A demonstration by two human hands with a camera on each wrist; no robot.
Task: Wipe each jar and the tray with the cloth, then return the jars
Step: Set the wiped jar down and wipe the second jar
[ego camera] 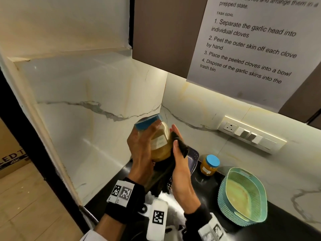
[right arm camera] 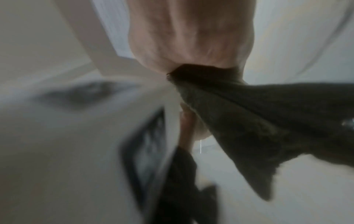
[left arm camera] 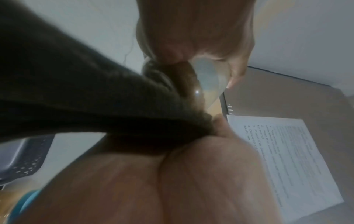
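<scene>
1. Head view: the left hand (ego camera: 140, 150) is wrapped around a jar (ego camera: 160, 141) with a blue lid (ego camera: 148, 121), held tilted above the counter (ego camera: 205, 181). The right hand (ego camera: 180, 164) presses a dark cloth (ego camera: 180, 145) against the jar's side, thumb over the cloth and fingers fairly straight. Hands and cloth hide most of the grey tray (ego camera: 194, 157); only its perforated right end shows. A second jar (ego camera: 209, 165) stands on the counter just beside the tray, near a teal basket (ego camera: 243, 193). The printed sheet (ego camera: 251, 46) is cut off at the top.

2. Left wrist view: blurred. The cloth (left arm camera: 76, 98) fills the left side and covers part of the glass jar (left arm camera: 206, 75); the right hand's fingers (left arm camera: 201, 30) are at the top.

3. Right wrist view: heavily smeared. The cloth (right arm camera: 249, 115) is wedged against a hand (right arm camera: 191, 34); the jar cannot be made out.
</scene>
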